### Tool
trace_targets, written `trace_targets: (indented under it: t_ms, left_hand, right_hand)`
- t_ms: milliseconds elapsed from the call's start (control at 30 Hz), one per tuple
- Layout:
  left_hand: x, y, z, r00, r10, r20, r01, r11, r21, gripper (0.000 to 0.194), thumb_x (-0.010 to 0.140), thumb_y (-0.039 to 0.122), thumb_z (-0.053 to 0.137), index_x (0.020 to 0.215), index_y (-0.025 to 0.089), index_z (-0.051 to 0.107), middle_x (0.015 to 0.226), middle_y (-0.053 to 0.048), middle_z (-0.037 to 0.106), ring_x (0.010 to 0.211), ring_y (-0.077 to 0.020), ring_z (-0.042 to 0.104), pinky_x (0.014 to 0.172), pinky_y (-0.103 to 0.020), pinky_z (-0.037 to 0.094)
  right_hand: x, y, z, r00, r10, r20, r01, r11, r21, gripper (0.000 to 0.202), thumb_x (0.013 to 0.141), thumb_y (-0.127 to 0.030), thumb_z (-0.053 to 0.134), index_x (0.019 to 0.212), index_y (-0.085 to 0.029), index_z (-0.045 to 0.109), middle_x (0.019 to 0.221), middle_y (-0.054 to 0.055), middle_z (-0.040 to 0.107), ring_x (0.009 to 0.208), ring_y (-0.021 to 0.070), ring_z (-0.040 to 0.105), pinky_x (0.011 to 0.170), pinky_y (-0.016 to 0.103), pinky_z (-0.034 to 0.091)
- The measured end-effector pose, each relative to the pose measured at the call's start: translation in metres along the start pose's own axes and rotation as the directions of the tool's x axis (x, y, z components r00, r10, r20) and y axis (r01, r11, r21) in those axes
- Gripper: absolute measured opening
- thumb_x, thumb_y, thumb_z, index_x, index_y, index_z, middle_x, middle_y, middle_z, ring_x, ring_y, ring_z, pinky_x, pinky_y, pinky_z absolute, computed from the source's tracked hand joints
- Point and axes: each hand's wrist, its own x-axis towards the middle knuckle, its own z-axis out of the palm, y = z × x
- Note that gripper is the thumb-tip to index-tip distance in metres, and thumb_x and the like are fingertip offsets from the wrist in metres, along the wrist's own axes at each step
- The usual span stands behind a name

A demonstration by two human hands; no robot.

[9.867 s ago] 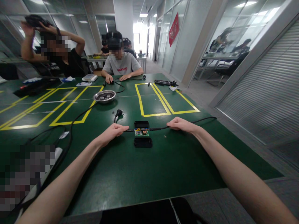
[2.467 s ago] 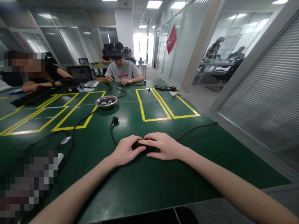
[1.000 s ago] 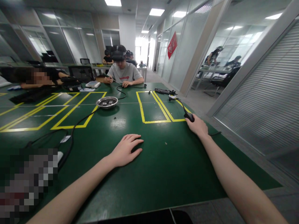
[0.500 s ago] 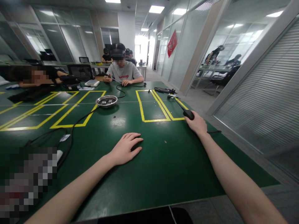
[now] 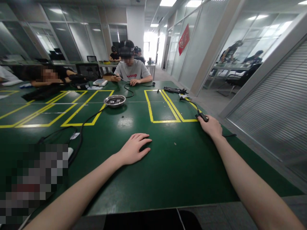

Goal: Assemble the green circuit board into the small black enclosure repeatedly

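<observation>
My left hand (image 5: pixel 134 149) lies palm down on the green tabletop (image 5: pixel 163 179), fingers stretched out and spread, holding nothing. Near the table's right edge, my right hand (image 5: pixel 212 127) has its fingers round a small black block on a cord, which looks like a power adapter (image 5: pixel 203 117). From its far end a black cord (image 5: pixel 195 104) runs to a plug (image 5: pixel 181 98) with a white tag beside it. More dark cable (image 5: pixel 230 135) shows to the right of the wrist. My fingers hide part of the block.
A metal bowl (image 5: pixel 109 104) with small metal parts stands left of centre. Yellow tape (image 5: pixel 165 121) marks rectangles on the table. A folded black tripod-like item (image 5: pixel 175 90) lies at the far right. Two people (image 5: pixel 134 70) sit across. A black cable (image 5: pixel 82 131) crosses the left side.
The block in my right hand has turned and now shows a narrower side. My left hand stays flat on the table. The whole view has shifted slightly.
</observation>
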Motion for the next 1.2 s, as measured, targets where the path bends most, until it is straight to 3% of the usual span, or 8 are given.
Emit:
trace_targets:
  t_ms: [300,467,567,700,800,933,1067,1200]
  left_hand:
    - [0.000,-0.002,0.001,1.000,-0.004,0.014,0.004,1.000,0.001,0.034,0.102,0.034,0.059,0.134,0.023,0.066,0.146,-0.012,0.062,0.138,-0.0290,0.055,0.119,-0.051,0.041]
    - [0.000,-0.003,0.003,1.000,-0.005,0.009,0.005,1.000,-0.003,0.035,0.102,0.035,0.059,0.134,0.021,0.066,0.147,-0.013,0.061,0.139,-0.0291,0.054,0.119,-0.051,0.041]
    - [-0.001,-0.004,0.003,1.000,0.003,-0.001,-0.003,1.000,0.001,0.035,0.102,0.035,0.058,0.134,0.023,0.066,0.147,-0.012,0.061,0.138,-0.0288,0.054,0.118,-0.051,0.042]
    - [-0.001,-0.005,0.003,1.000,0.005,-0.006,-0.005,1.000,0.000,0.035,0.102,0.035,0.058,0.134,0.024,0.066,0.147,-0.012,0.061,0.138,-0.0287,0.054,0.118,-0.051,0.042]
    - [-0.002,-0.005,0.003,1.000,0.013,-0.011,-0.013,1.000,-0.004,0.034,0.102,0.036,0.058,0.134,0.026,0.066,0.147,-0.011,0.062,0.138,-0.0284,0.054,0.118,-0.051,0.042]
    - [-0.002,-0.006,0.004,1.000,0.010,-0.009,-0.010,1.000,-0.010,0.035,0.102,0.036,0.058,0.135,0.026,0.065,0.147,-0.010,0.061,0.138,-0.0284,0.054,0.118,-0.051,0.042]
    - [-0.002,-0.006,0.004,1.000,0.007,-0.004,-0.007,1.000,-0.007,0.035,0.102,0.035,0.058,0.135,0.025,0.065,0.148,-0.011,0.061,0.139,-0.0285,0.053,0.118,-0.052,0.042]
    - [-0.002,-0.006,0.005,1.000,0.008,-0.007,-0.008,1.000,-0.007,0.034,0.102,0.034,0.059,0.133,0.025,0.066,0.146,-0.010,0.062,0.138,-0.0286,0.053,0.118,-0.051,0.042]
  right_hand:
    - [0.018,0.015,0.016,0.995,0.024,-0.095,-0.008,0.986,0.168,0.044,0.098,-0.040,0.049,0.127,-0.015,0.071,0.112,0.019,0.076,0.105,0.0334,0.070,0.091,0.042,0.052]
    - [0.017,0.016,0.013,0.995,0.080,-0.054,-0.065,0.971,0.229,0.040,0.096,-0.025,0.046,0.129,-0.014,0.066,0.083,0.011,0.075,0.069,0.0255,0.069,0.078,0.038,0.053]
    - [0.013,0.013,0.010,0.994,0.104,-0.014,-0.096,0.958,0.271,0.040,0.094,-0.023,0.049,0.130,-0.015,0.064,0.089,0.010,0.076,0.053,0.0190,0.061,0.070,0.035,0.052]
    - [0.014,0.013,0.013,0.990,-0.009,-0.144,0.044,0.969,0.242,0.037,0.088,-0.040,0.062,0.116,-0.016,0.072,0.105,0.014,0.075,0.078,0.0247,0.068,0.078,0.038,0.053]
    - [0.017,0.015,0.015,0.969,-0.105,-0.225,0.146,0.973,0.176,0.048,0.081,-0.052,0.070,0.111,-0.015,0.074,0.107,0.016,0.072,0.096,0.0297,0.066,0.085,0.040,0.052]
    - [0.017,0.014,0.012,0.969,-0.109,-0.222,0.139,0.982,0.124,0.060,0.079,-0.055,0.072,0.122,-0.013,0.071,0.107,0.016,0.068,0.097,0.0305,0.064,0.086,0.041,0.052]
    - [0.014,0.016,0.013,0.969,-0.104,-0.225,0.119,0.991,0.055,0.048,0.089,-0.045,0.062,0.126,-0.016,0.071,0.117,0.018,0.067,0.099,0.0311,0.067,0.085,0.041,0.053]
    - [0.013,0.017,0.020,0.984,-0.129,-0.123,0.125,0.991,-0.041,0.044,0.089,-0.046,0.061,0.123,-0.022,0.074,0.114,0.016,0.072,0.098,0.0319,0.070,0.084,0.042,0.055]
